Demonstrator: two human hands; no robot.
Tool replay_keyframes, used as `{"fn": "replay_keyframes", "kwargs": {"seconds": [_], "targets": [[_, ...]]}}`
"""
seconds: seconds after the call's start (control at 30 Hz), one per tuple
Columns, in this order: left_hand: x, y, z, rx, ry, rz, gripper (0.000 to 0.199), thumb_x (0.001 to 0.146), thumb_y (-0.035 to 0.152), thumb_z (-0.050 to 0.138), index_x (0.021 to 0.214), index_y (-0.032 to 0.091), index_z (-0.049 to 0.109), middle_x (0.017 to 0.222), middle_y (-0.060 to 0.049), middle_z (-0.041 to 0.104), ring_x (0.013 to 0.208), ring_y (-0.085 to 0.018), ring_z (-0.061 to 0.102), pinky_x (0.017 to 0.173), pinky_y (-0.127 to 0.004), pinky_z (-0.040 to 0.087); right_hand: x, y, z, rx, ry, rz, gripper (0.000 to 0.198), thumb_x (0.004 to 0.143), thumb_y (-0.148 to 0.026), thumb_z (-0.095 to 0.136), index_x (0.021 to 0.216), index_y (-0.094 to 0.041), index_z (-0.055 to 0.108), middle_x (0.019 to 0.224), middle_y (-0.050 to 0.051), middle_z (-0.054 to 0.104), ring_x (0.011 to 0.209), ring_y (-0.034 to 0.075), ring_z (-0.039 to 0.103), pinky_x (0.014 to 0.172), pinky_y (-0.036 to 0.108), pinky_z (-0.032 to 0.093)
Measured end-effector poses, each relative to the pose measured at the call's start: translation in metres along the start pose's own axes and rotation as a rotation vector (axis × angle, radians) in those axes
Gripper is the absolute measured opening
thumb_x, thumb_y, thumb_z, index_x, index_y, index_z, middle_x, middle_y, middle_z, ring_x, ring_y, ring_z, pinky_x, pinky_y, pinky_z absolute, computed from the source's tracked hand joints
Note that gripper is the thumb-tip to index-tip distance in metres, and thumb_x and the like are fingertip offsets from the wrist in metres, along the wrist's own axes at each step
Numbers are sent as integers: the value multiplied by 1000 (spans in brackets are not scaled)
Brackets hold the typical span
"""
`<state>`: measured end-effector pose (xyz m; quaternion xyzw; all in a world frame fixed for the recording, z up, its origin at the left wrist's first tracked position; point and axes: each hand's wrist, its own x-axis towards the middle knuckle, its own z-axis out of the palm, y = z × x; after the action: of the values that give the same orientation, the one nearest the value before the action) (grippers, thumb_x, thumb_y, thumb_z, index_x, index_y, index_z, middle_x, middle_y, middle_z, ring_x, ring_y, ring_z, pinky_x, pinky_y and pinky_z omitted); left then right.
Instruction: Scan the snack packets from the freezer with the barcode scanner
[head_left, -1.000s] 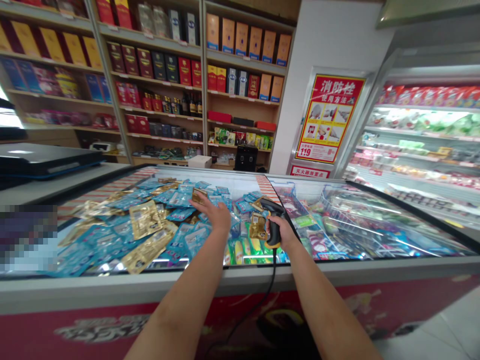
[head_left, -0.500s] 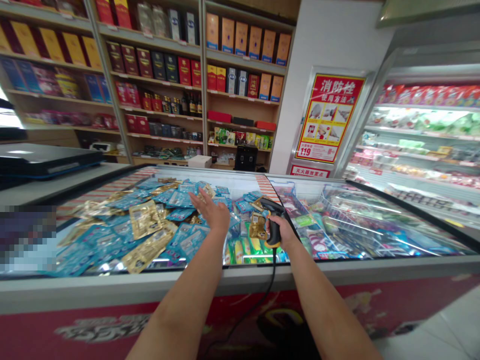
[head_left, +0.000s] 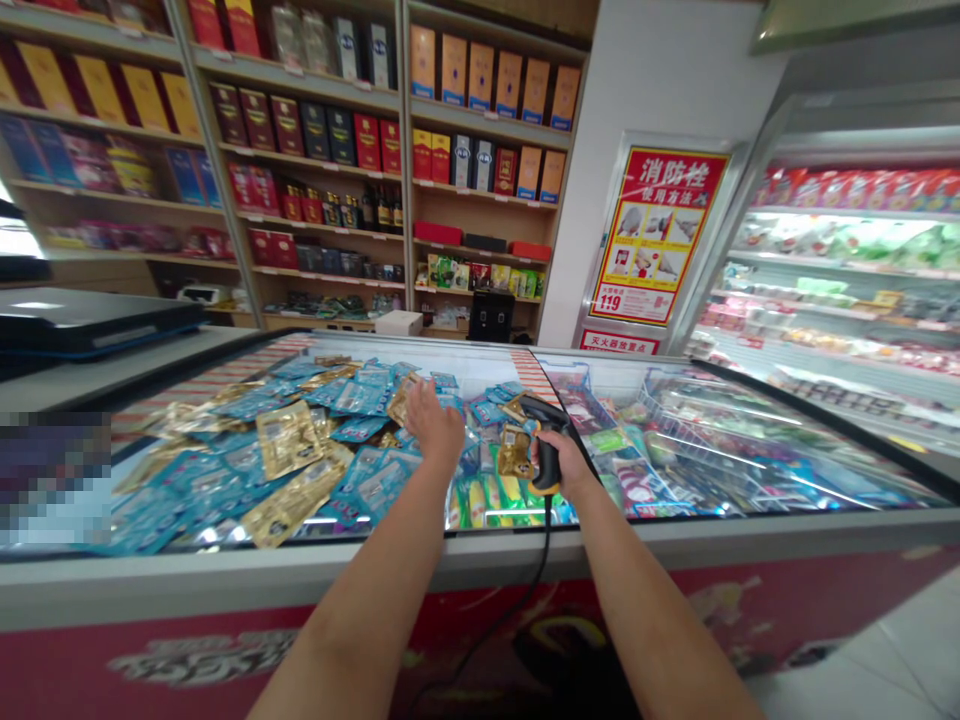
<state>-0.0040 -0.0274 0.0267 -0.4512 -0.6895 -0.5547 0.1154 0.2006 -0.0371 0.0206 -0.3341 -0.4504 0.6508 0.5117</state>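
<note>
My left hand (head_left: pixel 435 425) reaches over the pile, its fingers stretched out and lying against a gold packet (head_left: pixel 400 400). Whether the fingertips press on that packet is hard to see. A black and yellow barcode scanner (head_left: pixel 550 462) is in my right hand (head_left: pixel 568 462), which is wrapped round its handle. The scanner's head points left, above a gold packet (head_left: pixel 514 452) on the glass. Many blue packets (head_left: pixel 360 398) and gold ones, such as a large one (head_left: pixel 288 440), lie heaped left of my hands. A black cable (head_left: pixel 541 560) hangs from the scanner.
The packets rest on the glass top of a chest freezer (head_left: pixel 480 550), with wrapped goods (head_left: pixel 645 470) inside at right. A dark flat device (head_left: pixel 97 320) stands at left. Behind are shelves of boxes (head_left: pixel 315 130), a red poster (head_left: pixel 660 235) and a lit display fridge (head_left: pixel 847 290).
My left hand has moved slightly right and down, its fingers drawing closer together beside the gold packet, which shows more now. My right hand and the scanner stay almost still.
</note>
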Motion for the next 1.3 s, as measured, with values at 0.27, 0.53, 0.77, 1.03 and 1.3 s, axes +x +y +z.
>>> {"fn": "replay_keyframes", "kwargs": {"seconds": [0.27,0.53,0.77,1.03,1.3], "targets": [[-26,7,17,160,-700,384,58,79,48,54,130,21,47,113,-12,61,115,-30,49,97,-45,33,7,5,-4,49,14,0,20,64,-34,68,61,-15,60,51,1,58,47,11,51,47,23,39],[-28,15,13,274,-845,416,73,76,52,55,139,22,34,132,-13,50,129,-31,35,101,-46,27,7,5,-4,70,8,-14,18,65,-32,67,65,-15,62,52,1,58,45,11,50,44,23,38],[-29,13,13,242,-777,418,74,65,65,59,122,19,50,127,-15,51,123,-31,40,100,-42,29,7,5,-5,73,32,-7,20,63,-32,69,69,-15,61,53,0,58,45,11,51,46,23,39],[-26,11,19,177,-752,241,47,62,51,70,94,19,59,98,-11,63,101,-29,57,85,-35,41,5,3,-4,45,14,-5,21,63,-34,67,64,-15,59,52,0,58,45,11,50,45,24,37],[-8,-1,18,-146,-420,-89,28,79,25,55,105,17,54,94,-8,66,87,-21,62,75,-31,45,3,2,-3,32,11,-21,20,64,-34,67,67,-15,60,53,0,58,46,11,49,45,23,37]]}}
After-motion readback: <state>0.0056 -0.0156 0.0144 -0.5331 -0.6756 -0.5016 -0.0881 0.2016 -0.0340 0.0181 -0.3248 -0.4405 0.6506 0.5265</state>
